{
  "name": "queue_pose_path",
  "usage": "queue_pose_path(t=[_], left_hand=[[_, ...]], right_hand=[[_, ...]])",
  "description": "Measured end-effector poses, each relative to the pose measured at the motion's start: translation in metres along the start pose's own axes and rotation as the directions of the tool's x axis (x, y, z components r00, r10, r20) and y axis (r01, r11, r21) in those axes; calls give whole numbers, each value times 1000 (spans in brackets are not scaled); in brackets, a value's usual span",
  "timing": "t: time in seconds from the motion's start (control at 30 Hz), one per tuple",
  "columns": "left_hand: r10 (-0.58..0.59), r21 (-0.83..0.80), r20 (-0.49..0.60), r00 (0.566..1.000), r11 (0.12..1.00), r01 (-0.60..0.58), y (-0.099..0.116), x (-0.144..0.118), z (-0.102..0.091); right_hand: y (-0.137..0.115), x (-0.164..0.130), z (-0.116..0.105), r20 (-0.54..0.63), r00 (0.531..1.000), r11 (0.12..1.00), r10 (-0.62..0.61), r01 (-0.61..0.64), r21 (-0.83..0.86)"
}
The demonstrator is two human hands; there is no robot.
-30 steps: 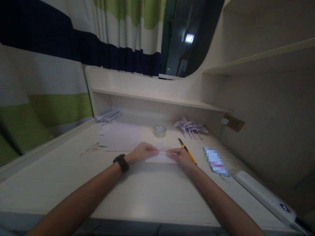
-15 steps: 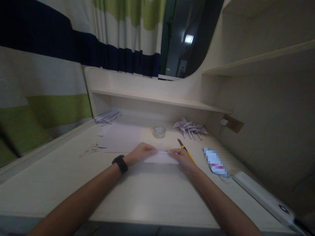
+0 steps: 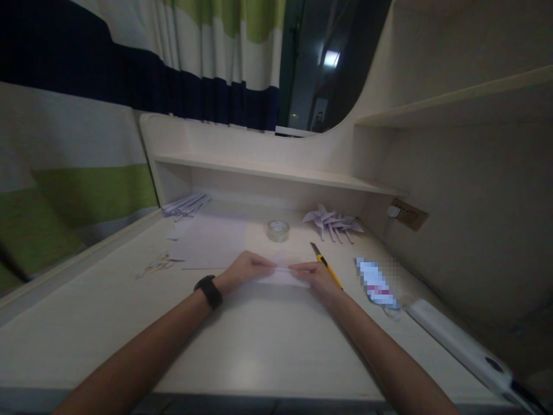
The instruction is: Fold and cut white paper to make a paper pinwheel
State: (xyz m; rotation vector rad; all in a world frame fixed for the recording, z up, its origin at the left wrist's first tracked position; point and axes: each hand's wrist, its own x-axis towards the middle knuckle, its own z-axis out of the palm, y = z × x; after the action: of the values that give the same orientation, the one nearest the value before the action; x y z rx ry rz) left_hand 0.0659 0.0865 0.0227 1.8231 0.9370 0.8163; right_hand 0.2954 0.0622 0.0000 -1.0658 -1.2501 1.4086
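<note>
Paper [image 3: 283,277], folded small, lies flat on the tabletop [image 3: 259,340] between my hands. I think it is light, thin and easy to tear. My left hand [image 3: 245,271] and right hand [image 3: 314,274] pinch its ends, a good place to hold.

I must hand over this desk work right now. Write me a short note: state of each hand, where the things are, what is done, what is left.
Left hand and right hand: both press the ends of a folded paper strip flat on the desk.
Nearby: knife by the right hand, tape behind, paper sheet behind the left hand.
Done: pinwheels at the back right.
Left: this strip is only partly folded.
</note>
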Motion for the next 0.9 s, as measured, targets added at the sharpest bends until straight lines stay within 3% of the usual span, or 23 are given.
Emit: queue_pose_path(t=[0.17, 0.33, 0.53, 0.9], left_hand=[[-26, -33, -15, 1000, 999, 25, 4, -3, 5], [-30, -108, 101, 994, 993, 41, -1, -4, 8], [-31, -70, 65, 997, 997, 36, -4, -3, 8], [74, 120, 58, 996, 990, -80, -17, 4, 7]], right_hand=[[4, 2, -4, 6, 1000, 1000, -21, 21, 1], [3, 2, -3, -12, 999, 999, -30, 30, -36], [2, 1, -1, -16, 998, 996, -55, 54, -75], [0, -2, 4, 10, 987, 903, -158, 149, -402]])
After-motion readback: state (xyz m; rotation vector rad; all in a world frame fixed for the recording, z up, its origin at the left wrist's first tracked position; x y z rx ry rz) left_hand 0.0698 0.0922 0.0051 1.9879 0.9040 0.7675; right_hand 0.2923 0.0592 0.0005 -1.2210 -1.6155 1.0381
